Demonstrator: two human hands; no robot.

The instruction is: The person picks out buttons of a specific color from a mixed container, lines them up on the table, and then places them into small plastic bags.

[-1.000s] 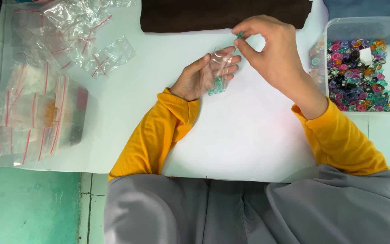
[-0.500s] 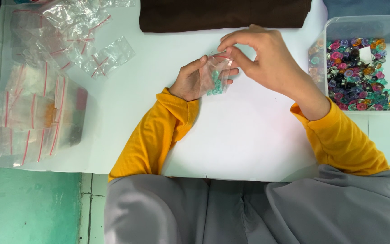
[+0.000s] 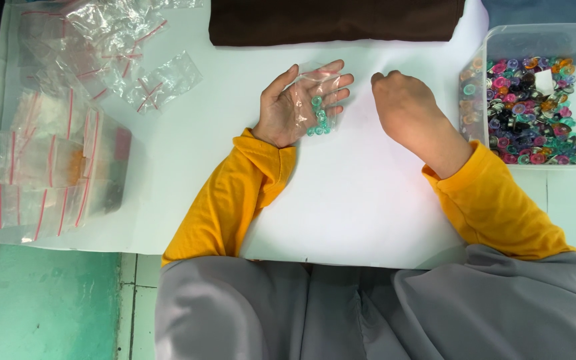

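My left hand (image 3: 287, 107) lies palm up on the white sheet (image 3: 341, 193), fingers spread. A small clear plastic bag (image 3: 315, 100) with several green rings inside rests across its fingers and palm. My right hand (image 3: 405, 107) sits to the right of the bag, apart from it, knuckles up, fingers curled under; nothing shows in it. Both arms wear yellow sleeves.
A clear plastic tub (image 3: 501, 40) at the right holds many small coloured rings (image 3: 528, 107). Empty clear zip bags with red strips (image 3: 121, 53) lie at the upper left; filled bags are stacked (image 3: 55, 167) at the left. A dark brown cloth (image 3: 335, 20) lies at the top.
My right hand has let go of the bag's top and moved right, down onto the sheet. My left hand has opened flat with the bag lying on it.
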